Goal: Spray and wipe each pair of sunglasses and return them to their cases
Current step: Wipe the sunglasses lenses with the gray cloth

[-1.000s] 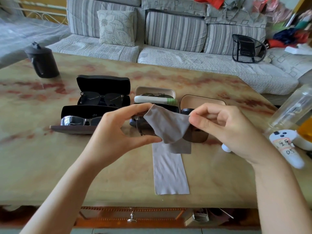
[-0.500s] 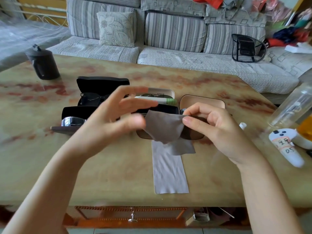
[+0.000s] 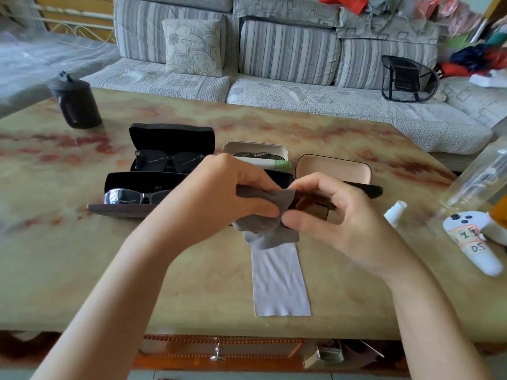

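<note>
While left hand (image 3: 219, 198) pinches cloth (image 3: 263, 231) over them, right hand (image 3: 337, 223) grips the mostly hidden sunglasses (image 3: 367, 190)

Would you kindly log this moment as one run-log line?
step: wiping | left hand: pinches cloth | right hand: holds sunglasses | pink case: open

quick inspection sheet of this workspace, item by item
surface: marbled table; pale cloth lies flat near its front edge
job's things: grey cloth wrapped over dark sunglasses; back-left case, front-left case and middle case are open with glasses inside; right case is open and empty; spray bottle at right
clutter: jug, controller, clear bottle, tube across the middle case
hands: left hand grips the grey cloth; right hand holds the sunglasses
cables: nothing seen
surroundings: sofa with cushion and mesh support
</note>
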A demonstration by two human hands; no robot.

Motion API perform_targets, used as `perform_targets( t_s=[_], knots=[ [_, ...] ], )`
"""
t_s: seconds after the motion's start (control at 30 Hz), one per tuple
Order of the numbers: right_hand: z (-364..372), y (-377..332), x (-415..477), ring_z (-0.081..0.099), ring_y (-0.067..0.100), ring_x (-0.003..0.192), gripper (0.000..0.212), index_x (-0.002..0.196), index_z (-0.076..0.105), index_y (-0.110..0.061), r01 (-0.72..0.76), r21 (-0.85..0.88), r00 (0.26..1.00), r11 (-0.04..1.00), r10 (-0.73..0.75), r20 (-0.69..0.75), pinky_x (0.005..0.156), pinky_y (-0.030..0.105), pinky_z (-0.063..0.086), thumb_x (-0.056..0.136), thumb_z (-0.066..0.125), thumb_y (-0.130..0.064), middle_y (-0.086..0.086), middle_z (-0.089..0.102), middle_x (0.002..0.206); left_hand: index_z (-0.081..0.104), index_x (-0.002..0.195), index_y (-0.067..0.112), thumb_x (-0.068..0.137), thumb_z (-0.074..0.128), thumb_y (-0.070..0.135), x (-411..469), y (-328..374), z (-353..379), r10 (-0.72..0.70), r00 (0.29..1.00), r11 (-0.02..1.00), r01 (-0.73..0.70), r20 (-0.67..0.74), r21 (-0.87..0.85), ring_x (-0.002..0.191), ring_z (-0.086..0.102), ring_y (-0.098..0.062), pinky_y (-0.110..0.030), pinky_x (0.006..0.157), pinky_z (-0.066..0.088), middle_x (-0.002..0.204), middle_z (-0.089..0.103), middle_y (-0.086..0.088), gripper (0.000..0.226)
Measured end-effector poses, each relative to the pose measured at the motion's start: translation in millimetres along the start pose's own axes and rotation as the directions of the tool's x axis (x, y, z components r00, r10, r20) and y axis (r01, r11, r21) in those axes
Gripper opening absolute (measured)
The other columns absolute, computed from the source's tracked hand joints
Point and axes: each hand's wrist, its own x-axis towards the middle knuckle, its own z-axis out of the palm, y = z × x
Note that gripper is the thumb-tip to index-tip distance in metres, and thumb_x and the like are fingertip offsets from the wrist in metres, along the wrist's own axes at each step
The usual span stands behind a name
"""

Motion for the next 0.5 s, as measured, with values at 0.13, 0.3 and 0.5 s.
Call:
perform_targets(
  t_s=[0.13,0.3,0.5],
  knots=[
    [-2,5,-6,0.057,0.001,0.105,0.059,0.118,0.055,-0.028,0.057,-0.172,0.997,0.983,-0.065,-0.038,0.091,0.007,0.039,0.067,0.084,-0.021,-0.016,0.062,0.103,0.074,0.076,0.03,0.069,0.082,0.013,0,-1,-2,-0.007,0.999,0.999,0.004,-0.046,-0.051,0.058,0.06,0.009,-0.01,0.06,0.049,0.062,0.067,0.021,0.02],
    [-2,7,-10,0.062,0.01,0.093,0.053,0.118,0.062,-0.025,0.155,-0.189,0.974,0.97,-0.182,-0.133,0.087,0.01,0.043,0.069,0.081,-0.02,-0.002,0.066,0.095,0.074,0.075,0.031,0.067,0.083,0.016,0,2,-3,0.004,0.998,0.996,-0.01,-0.068,-0.085,0.061,0.059,0.012,-0.011,0.064,0.051,0.062,0.066,0.023,0.019],
    [4,15,-8,0.062,0.013,0.089,0.05,0.118,0.064,-0.017,0.178,-0.169,0.966,0.969,-0.205,-0.155,0.088,0.013,0.043,0.071,0.081,-0.019,-0.005,0.065,0.089,0.073,0.077,0.031,0.065,0.084,0.016,-1,-3,-8,-0.021,1.0,0.997,0.02,-0.017,-0.078,0.063,0.062,0.011,-0.009,0.062,0.05,0.066,0.069,0.02,0.022]
  ],
)
